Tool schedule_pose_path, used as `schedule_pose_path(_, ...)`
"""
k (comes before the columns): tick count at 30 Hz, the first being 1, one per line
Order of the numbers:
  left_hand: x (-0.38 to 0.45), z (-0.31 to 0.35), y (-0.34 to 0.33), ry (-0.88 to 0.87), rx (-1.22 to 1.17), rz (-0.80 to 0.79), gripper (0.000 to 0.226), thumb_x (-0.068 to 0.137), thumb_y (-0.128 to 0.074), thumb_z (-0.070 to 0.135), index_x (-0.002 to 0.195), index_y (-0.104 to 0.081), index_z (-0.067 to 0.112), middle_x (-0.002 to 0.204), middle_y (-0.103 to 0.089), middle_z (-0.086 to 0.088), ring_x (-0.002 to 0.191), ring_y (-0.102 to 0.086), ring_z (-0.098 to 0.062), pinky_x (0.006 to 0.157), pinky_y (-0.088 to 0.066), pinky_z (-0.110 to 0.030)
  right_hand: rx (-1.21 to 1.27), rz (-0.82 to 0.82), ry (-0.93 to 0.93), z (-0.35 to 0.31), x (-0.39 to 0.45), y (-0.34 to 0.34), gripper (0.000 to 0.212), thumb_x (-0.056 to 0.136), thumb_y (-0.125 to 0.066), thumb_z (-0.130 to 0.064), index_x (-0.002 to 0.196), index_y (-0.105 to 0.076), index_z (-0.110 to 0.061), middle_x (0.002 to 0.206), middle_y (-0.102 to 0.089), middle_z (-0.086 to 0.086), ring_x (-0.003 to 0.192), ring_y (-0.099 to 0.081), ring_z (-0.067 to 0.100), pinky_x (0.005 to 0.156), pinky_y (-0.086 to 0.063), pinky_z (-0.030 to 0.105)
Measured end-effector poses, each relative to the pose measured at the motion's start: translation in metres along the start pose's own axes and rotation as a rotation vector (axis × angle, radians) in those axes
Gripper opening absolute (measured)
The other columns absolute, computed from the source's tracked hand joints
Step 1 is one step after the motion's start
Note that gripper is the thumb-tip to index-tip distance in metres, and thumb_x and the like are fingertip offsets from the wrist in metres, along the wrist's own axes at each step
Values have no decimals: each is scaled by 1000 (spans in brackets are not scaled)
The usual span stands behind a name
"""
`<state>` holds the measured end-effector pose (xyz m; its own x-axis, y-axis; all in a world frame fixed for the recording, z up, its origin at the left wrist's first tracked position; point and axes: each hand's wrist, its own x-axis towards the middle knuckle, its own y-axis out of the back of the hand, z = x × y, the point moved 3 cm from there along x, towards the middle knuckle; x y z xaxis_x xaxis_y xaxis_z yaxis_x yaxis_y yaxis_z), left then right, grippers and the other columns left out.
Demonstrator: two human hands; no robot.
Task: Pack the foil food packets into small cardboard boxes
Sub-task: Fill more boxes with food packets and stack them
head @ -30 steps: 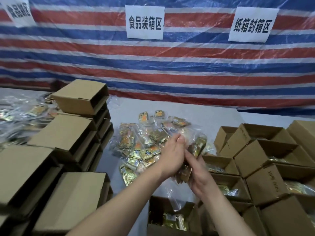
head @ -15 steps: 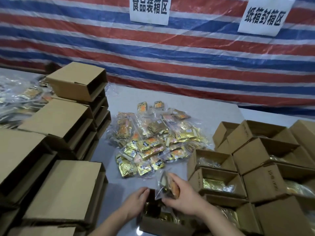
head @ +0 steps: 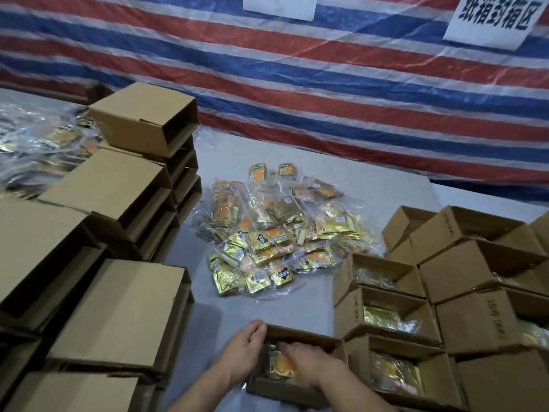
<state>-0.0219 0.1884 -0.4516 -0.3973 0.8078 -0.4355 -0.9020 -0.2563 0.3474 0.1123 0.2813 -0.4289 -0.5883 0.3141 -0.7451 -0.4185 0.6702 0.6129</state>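
A head-worn camera looks down on a grey tabletop (head: 267, 150) set against a red, white and blue striped tarp (head: 326, 84).

At the bottom centre of the frame sits a small open cardboard box (head: 297, 391). The person's left hand (head: 240, 355) rests on the box's left wall, its fingers (head: 258, 330) curled over the far left corner of the rim, gripping it. The right hand (head: 312, 367) reaches down inside the box from the right, its fingers bent over a foil packet (head: 280, 367) with an orange patch, pressing or holding it in the box; motion blur hides the exact grip.

In the middle of the frame, beyond the box and well apart from it, lies a loose pile of gold foil food packets (head: 273, 233) in clear plastic wrap.

On the right side of the frame stands a cluster of open boxes (head: 386, 316), packed close together, several showing gold packets inside.

On the left side are stacks of empty cardboard boxes (head: 118, 310) lying on their sides, the tallest stack (head: 145, 123) reaching the upper left. Behind them, at the far left edge, more plastic-wrapped packets (head: 35, 147) are heaped, blurred.

Two white paper signs hang on the tarp: one (head: 279, 5) cut off at the top centre, another (head: 493, 17) with black Chinese characters at the upper right.
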Motion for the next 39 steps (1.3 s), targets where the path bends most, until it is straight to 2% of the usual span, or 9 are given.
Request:
schedule_pose_path(6,-3,1,1,-39,19,-13,22,103,-43,37,108,-62,27,105,-66,6,100,-59,-7,84,-43,-19,387,11,-18,4,-14,-3,73,84,-74,-42,149,-43,-27,145,-53,-8,128,-50,9,104,-37,17)
schedule_pose_path(11,-3,0,1,-27,11,-33,29,103,-41,41,116,-61,26,112,-64,5,105,-58,-10,87,-41,-21,276,145,-98,12,-34,7,31,92,-58,-49,101,-71,-22,108,-68,1,102,-62,17,77,-43,23)
schedule_pose_path(15,-1,1,1,-38,20,-15,18,102,-44,38,109,-59,32,108,-64,6,99,-58,-7,86,-43,-23,260,-166,-219,1,-26,-4,59,98,-39,-56,141,-52,-18,145,-50,9,129,-50,24,94,-35,24)
schedule_pose_path(19,-4,-2,-1,-31,50,-3,12,102,-44,39,105,-55,39,105,-62,11,96,-56,-3,79,-40,-18,396,-329,-214,-8,-24,-11,63,103,-26,-56,151,-38,-18,152,-39,2,135,-40,18,101,-28,22)
schedule_pose_path(22,-4,-3,-1,-20,34,-5,25,102,-43,38,122,-57,30,117,-58,8,113,-53,-10,92,-36,-20,387,-120,-321,-4,-26,-16,76,98,-27,-65,147,-46,-10,154,-41,13,140,-41,26,113,-31,32)
schedule_pose_path(28,-2,3,0,20,61,-42,32,104,-36,39,128,-53,26,121,-57,3,110,-50,-11,89,-34,-21,327,293,-197,-1,-48,4,37,97,-46,-40,101,-70,-12,105,-71,10,97,-66,28,75,-45,27)
schedule_pose_path(32,-3,10,-4,29,84,-48,21,106,-30,36,116,-49,31,121,-57,0,119,-52,-17,82,-32,-19,248,403,-203,-3,-59,9,27,97,-49,-34,101,-68,-16,104,-69,6,97,-65,24,86,-54,35)
schedule_pose_path(35,-10,14,-10,61,74,-65,42,104,-32,44,138,-43,22,137,-52,-5,128,-48,-21,99,-35,-27,87,641,-256,11,-72,14,22,98,-49,-28,116,-60,-20,116,-58,0,105,-57,18,93,-51,35)
schedule_pose_path(39,-11,16,-16,69,99,-44,45,102,-44,32,144,-35,19,140,-52,-10,126,-51,-27,105,-40,-32,75,647,-421,30,-80,14,50,96,-55,-17,143,-38,-16,137,-50,4,117,-54,21,96,-49,35)
